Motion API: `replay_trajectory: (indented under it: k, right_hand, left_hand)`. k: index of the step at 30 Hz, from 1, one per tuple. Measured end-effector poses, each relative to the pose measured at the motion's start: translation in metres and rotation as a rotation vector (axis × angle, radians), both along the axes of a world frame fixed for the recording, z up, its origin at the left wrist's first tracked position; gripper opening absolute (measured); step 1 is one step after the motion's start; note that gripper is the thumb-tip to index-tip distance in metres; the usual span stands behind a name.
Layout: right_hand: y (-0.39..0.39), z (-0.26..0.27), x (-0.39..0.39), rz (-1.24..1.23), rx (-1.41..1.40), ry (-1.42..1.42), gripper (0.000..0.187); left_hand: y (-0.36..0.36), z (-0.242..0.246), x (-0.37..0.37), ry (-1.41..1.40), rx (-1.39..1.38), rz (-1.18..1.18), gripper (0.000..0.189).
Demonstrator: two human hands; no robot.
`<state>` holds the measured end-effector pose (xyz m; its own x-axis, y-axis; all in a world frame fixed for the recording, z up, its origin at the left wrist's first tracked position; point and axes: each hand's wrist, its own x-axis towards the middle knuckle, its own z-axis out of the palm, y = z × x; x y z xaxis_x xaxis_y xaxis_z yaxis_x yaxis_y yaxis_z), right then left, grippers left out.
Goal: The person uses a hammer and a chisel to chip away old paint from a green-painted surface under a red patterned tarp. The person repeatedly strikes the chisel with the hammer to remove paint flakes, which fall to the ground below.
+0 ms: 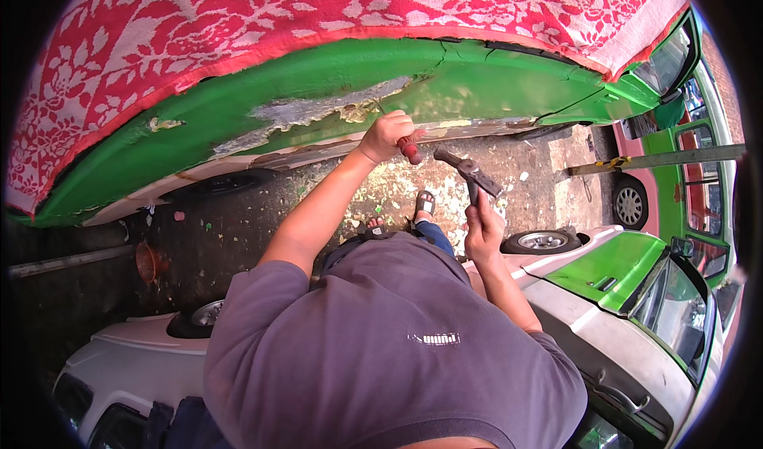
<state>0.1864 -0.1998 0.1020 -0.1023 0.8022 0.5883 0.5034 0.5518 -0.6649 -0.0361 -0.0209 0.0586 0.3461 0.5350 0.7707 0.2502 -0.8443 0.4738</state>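
Before me stands a green car's side panel (477, 85), with a long patch of stripped, grey and yellowish filler (334, 106). My left hand (387, 136) is closed around the red handle of a tool (409, 150), perhaps a chisel or screwdriver; its tip seems to meet the lower edge of the patch, partly hidden by the hand. To the right, my right hand (484, 228) grips a hammer (469, 169) by its handle. The hammer's metal head is close to the butt of the red handle but apart from it.
A red and white patterned cloth (268, 8) covers the upper car. Paint chips lie on the ground (381, 190). An orange bucket (149, 262) is at the left. Behind me are a white vehicle (143, 359) and a green and white one (602, 270); a post (656, 159) stands right.
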Motion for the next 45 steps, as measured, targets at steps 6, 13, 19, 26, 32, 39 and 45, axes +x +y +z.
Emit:
replay_trajectory:
  k: [6, 13, 19, 26, 32, 39, 45]
  right_hand:
    - [0.004, 0.005, -0.011, 0.054, -0.250, -0.275, 0.031]
    - [0.011, -0.010, -0.006, 0.045, -0.046, -0.249, 0.037]
    - [0.009, -0.002, -0.009, 0.061, 0.142, -0.065, 0.036]
    - [0.014, -0.009, -0.011, 0.055, 0.204, 0.076, 0.027]
    - [0.024, -0.005, -0.006, 0.078, 0.150, -0.153, 0.037]
    - [0.022, 0.002, -0.010, -0.005, 0.036, -0.158, 0.030]
    - [0.028, 0.009, -0.008, -0.045, -0.026, -0.169, 0.029]
  left_hand:
    - [0.003, 0.007, 0.001, -0.072, -0.068, 0.020, 0.039]
    - [0.003, 0.002, 0.002, -0.045, -0.050, -0.001, 0.038]
    - [0.005, 0.003, -0.005, -0.019, -0.047, -0.012, 0.032]
    - [0.005, -0.001, 0.000, -0.067, -0.048, -0.010, 0.037]
    - [0.003, 0.001, -0.002, -0.047, -0.064, 0.013, 0.032]
    - [0.003, 0.003, -0.003, -0.001, -0.068, 0.033, 0.032]
    - [0.012, 0.011, 0.007, -0.056, -0.079, 0.066, 0.034]
